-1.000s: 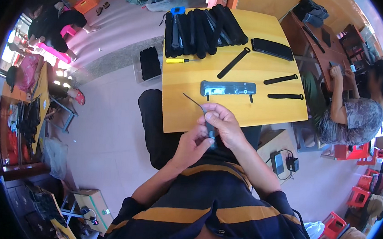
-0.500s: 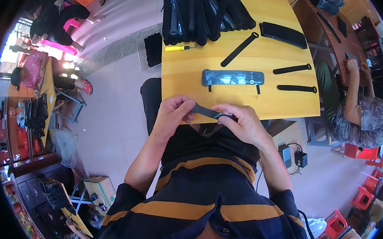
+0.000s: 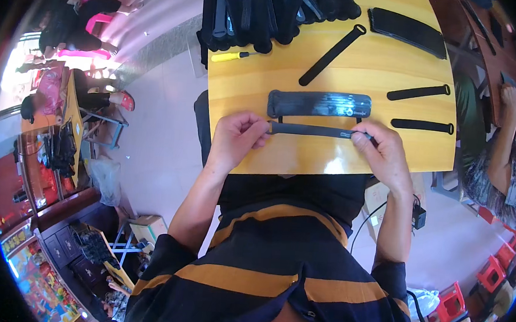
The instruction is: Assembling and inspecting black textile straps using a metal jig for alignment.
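Observation:
My left hand (image 3: 237, 139) and my right hand (image 3: 387, 152) are both closed, pinching opposite ends of a dark grey fastening strap (image 3: 313, 131). It is pulled out flat and straight above the near part of the yellow table (image 3: 251, 84). Just beyond it lies a flat bundle of dark straps (image 3: 320, 106) with a shiny front, two short black tabs jutting from its near edge. Farther off, a loose black strap with a ring end (image 3: 334, 54) lies slanted. Two more loose straps, an upper one (image 3: 419, 92) and a lower one (image 3: 421, 125), rest at the right.
A heap of black strap bundles (image 3: 273, 14) covers the far left of the table. Near it lies a yellow-handled tool (image 3: 228, 57); a black bundle (image 3: 407, 33) sits far right. A co-worker (image 3: 499, 170) is at a brown table to the right. Red stools (image 3: 450, 305) stand lower right.
My hands have moved apart and forward over the table, drawing the strap from a bent shape into a straight line. The view has shifted closer to the table.

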A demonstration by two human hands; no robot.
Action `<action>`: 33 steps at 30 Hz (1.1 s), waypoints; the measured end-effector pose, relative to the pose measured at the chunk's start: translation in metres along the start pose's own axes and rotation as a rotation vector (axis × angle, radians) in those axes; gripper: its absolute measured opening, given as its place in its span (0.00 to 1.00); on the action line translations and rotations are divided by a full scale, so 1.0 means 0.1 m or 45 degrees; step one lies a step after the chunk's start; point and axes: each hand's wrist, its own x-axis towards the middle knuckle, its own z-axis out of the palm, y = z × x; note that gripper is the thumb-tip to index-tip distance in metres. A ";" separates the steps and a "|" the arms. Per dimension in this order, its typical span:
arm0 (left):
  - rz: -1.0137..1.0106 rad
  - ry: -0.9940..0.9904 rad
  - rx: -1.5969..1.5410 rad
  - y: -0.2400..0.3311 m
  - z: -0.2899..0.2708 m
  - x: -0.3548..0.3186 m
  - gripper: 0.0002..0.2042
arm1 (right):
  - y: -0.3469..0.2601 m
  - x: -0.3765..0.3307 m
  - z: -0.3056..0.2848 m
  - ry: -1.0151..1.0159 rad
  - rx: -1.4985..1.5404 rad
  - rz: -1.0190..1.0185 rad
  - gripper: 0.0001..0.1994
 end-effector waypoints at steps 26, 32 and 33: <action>-0.069 0.068 -0.013 0.08 0.08 0.21 0.08 | 0.18 0.26 0.01 0.257 0.181 0.270 0.05; -0.080 0.034 0.121 0.02 0.02 0.26 0.08 | 0.19 0.27 0.03 0.272 0.216 0.281 0.05; -0.077 0.034 0.117 0.02 0.02 0.25 0.08 | 0.19 0.27 0.03 0.265 0.226 0.278 0.05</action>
